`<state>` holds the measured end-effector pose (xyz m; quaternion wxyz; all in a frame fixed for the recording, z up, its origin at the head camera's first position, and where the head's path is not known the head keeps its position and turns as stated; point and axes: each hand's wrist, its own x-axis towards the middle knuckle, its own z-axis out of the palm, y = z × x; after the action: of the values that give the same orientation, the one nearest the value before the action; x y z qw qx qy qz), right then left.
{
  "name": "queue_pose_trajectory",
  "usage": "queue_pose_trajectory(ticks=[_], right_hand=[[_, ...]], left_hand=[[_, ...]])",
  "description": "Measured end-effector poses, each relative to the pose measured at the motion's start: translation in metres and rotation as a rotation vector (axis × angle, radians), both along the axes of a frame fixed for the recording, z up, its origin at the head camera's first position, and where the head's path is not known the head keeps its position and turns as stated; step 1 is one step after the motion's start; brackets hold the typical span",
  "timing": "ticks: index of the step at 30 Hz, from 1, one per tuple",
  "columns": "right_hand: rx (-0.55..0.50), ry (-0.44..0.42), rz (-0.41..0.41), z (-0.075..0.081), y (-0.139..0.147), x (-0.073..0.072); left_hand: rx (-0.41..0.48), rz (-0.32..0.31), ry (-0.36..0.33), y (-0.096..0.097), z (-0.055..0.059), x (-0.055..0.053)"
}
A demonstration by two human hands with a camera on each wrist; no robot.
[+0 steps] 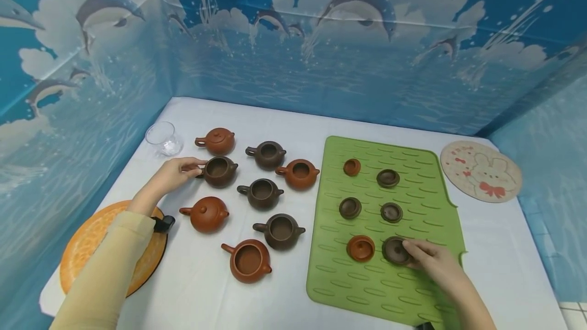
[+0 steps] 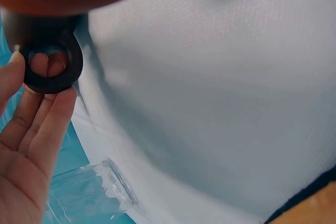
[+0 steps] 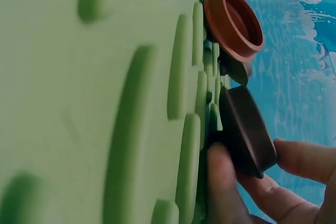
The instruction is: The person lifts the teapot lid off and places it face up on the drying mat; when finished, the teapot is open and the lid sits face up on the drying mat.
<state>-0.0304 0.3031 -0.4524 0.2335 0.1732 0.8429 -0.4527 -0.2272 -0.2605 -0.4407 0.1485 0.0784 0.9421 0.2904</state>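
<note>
My left hand (image 1: 170, 174) pinches the ring handle (image 2: 76, 65) of a dark brown teapot (image 1: 219, 179), which stands lidless on the white table. A lidded reddish teapot (image 1: 220, 141) is just behind it, and another lidded one (image 1: 208, 215) just in front. On the green mat, my right hand (image 1: 435, 264) holds a dark teapot lid (image 1: 396, 251) by its edge, thumb on one side and fingers on the other. In the right wrist view that dark lid (image 3: 251, 129) is tilted, close over the mat. Beside it lies a reddish lid (image 1: 361, 248).
Several open teapots, among them a dark one (image 1: 279, 231) and a reddish one (image 1: 248, 263), stand mid-table. More lids, such as a small reddish one (image 1: 351, 167), lie on the green mat (image 1: 330, 281). A clear glass (image 1: 161, 136), an orange round mat (image 1: 89, 241) and a rabbit-print mat (image 1: 468, 167) sit near the edges.
</note>
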Motion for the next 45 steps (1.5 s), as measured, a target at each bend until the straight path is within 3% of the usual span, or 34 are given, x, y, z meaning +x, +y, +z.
queue_pose_trajectory(ticks=[9, 18, 25, 29, 34, 39, 45], right_hand=[[0.152, 0.079, 0.128, 0.001, -0.014, -0.005], [0.179, 0.111, 0.182, 0.004, -0.019, -0.013], [0.272, 0.216, 0.238, 0.013, -0.013, -0.021], [0.298, 0.302, 0.229, 0.028, -0.024, -0.032], [0.306, 0.402, 0.265, 0.056, -0.062, -0.056], [0.221, 0.509, 0.357, 0.068, -0.112, -0.089], [0.153, 0.6, 0.567, 0.071, -0.188, -0.12]], left_hand=[[-0.009, 0.023, -0.002, -0.006, 0.005, 0.004], [-0.008, 0.017, 0.033, -0.007, 0.007, 0.008], [0.024, 0.023, 0.054, -0.006, 0.015, 0.01], [0.037, 0.03, 0.08, -0.012, 0.028, 0.023], [0.022, 0.032, 0.061, -0.016, 0.037, 0.051], [0.024, 0.026, 0.018, -0.018, 0.033, 0.075], [0.032, 0.024, -0.013, -0.017, 0.019, 0.089]])
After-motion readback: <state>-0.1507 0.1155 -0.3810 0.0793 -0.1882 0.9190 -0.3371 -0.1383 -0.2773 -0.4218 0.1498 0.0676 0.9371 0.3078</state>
